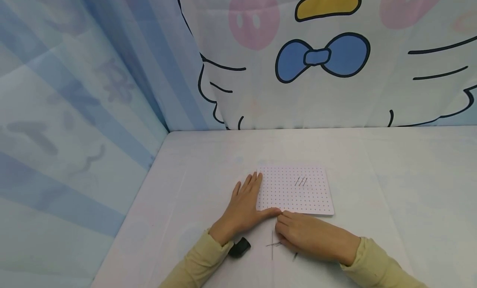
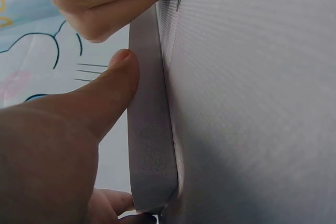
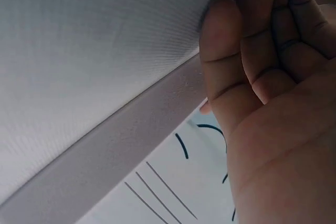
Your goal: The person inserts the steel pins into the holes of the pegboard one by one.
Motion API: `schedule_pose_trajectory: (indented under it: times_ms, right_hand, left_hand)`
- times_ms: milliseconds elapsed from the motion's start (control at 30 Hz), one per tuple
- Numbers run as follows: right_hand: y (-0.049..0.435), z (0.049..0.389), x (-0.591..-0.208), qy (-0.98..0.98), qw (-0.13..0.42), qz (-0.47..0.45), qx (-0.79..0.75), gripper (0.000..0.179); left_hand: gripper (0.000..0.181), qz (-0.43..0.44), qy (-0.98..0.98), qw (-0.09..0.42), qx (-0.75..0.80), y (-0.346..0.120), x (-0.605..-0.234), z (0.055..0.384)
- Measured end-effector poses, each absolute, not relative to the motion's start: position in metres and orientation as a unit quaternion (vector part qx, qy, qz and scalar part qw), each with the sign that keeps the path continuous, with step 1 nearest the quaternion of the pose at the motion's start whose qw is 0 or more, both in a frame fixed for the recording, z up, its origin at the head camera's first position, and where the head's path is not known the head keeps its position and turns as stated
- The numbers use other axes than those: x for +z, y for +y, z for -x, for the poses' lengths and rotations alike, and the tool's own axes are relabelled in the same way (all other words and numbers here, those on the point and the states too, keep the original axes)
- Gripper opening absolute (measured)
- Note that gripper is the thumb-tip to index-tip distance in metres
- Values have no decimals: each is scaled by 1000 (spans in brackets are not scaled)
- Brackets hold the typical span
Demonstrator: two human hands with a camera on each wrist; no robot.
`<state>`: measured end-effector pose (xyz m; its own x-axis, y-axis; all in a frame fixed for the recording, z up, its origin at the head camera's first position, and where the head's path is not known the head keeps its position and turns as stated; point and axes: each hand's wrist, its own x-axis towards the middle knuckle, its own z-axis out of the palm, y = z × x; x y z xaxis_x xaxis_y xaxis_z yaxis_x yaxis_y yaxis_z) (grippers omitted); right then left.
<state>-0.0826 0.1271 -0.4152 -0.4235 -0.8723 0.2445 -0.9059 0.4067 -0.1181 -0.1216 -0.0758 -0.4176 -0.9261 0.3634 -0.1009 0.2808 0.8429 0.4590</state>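
A pale pink board with a grid of small dots [image 1: 290, 197] lies on the table, its side edge [image 2: 149, 108] filling the left wrist view. Three thin metal pins [image 1: 300, 181] stand up from it, right of its middle. My left hand [image 1: 242, 209] rests spread at the board's near left corner, fingers along the left side and thumb along the front edge. Just in front of the board, my right hand [image 1: 313, 234] is low over the table with bent fingers [image 3: 220, 40]. Whether it pinches a pin I cannot tell. Loose thin pins [image 1: 272, 250] lie beside it.
A small black device [image 1: 239, 247] sits at the left wrist. A short dark pin-like piece [image 1: 295, 256] lies below the right hand. White cloth covers the table [image 1: 410, 188]. Printed cloth walls [image 1: 316, 101] rise behind and on the left.
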Motion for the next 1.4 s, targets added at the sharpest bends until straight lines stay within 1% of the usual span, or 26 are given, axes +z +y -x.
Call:
schedule_pose_trajectory:
  times_ms: [200, 300, 367, 433, 467, 600, 733, 833, 1033, 1133, 1400]
  right_hand:
    - [125, 83, -408, -843, 22, -507, 179, 13]
    - [127, 84, -403, -844, 16, -504, 182, 5]
    - [128, 85, -400, -843, 32, -510, 170, 16]
    - [130, 86, -398, -839, 54, -517, 162, 24]
    - [131, 87, -396, -837, 64, -519, 160, 24]
    - [132, 92, -393, -829, 105, -510, 204, 13]
    - [137, 96, -390, -825, 145, -492, 238, 14]
    - [141, 98, -385, -833, 149, -469, 255, 16]
    - [150, 102, -374, -857, 114, -415, 284, 18]
    - [155, 105, -371, -866, 110, -389, 295, 19]
    - [170, 116, -372, -873, 132, -347, 316, 24]
  left_hand:
    - [107, -168, 957, 94, 218, -76, -419, 122]
    - [106, -169, 958, 95, 212, -77, -419, 122]
    - [106, -169, 958, 98, 211, -77, -420, 123]
    - [106, -170, 957, 99, 213, -77, -419, 123]
    - [106, -169, 957, 99, 213, -77, -419, 123]
    - [106, -170, 956, 98, 216, -77, -419, 123]
    - [108, -170, 956, 96, 218, -76, -420, 122]
    - [110, -168, 957, 97, 217, -76, -420, 122]
    - [110, -164, 957, 98, 219, -76, -420, 122]
    - [109, -162, 957, 97, 222, -76, -420, 122]
    - [110, -157, 957, 99, 225, -75, -420, 122]
